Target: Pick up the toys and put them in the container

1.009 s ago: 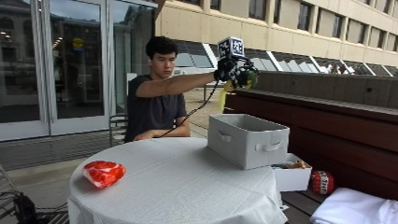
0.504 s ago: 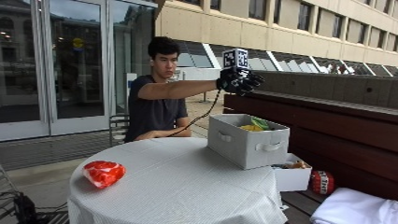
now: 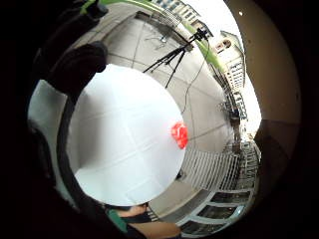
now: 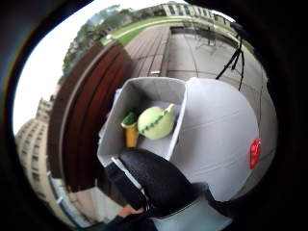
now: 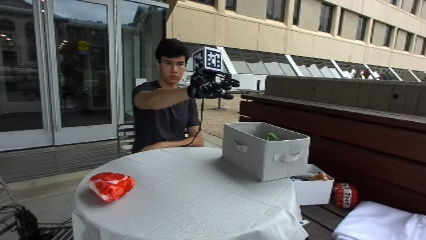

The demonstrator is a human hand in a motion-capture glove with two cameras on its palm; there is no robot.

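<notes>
A person sits behind a round table [image 5: 193, 200] draped in a white, finely ribbed cloth. The gloved right hand [image 5: 212, 86] is raised in the air at shoulder height, above the table and to the side of the container, well clear of it. Its fingers look relaxed and spread, and it holds nothing.

The container [image 5: 265, 150] is a grey fabric box, rectangular, with soft straight walls and looped handles on its sides. It stands on the table near the edge by a dark wooden bench. The thumb side palm view looks down into it: a round, pale green plush toy [image 4: 156, 121] with a dark green stitched seam lies on the bottom, touching a small orange and green toy [image 4: 130, 131] beside it.

One toy remains outside the box: a red plush toy [image 5: 110, 185] with white markings, rounded and soft, lying on the cloth at the table's opposite edge, well apart from both the container and the hand.
</notes>
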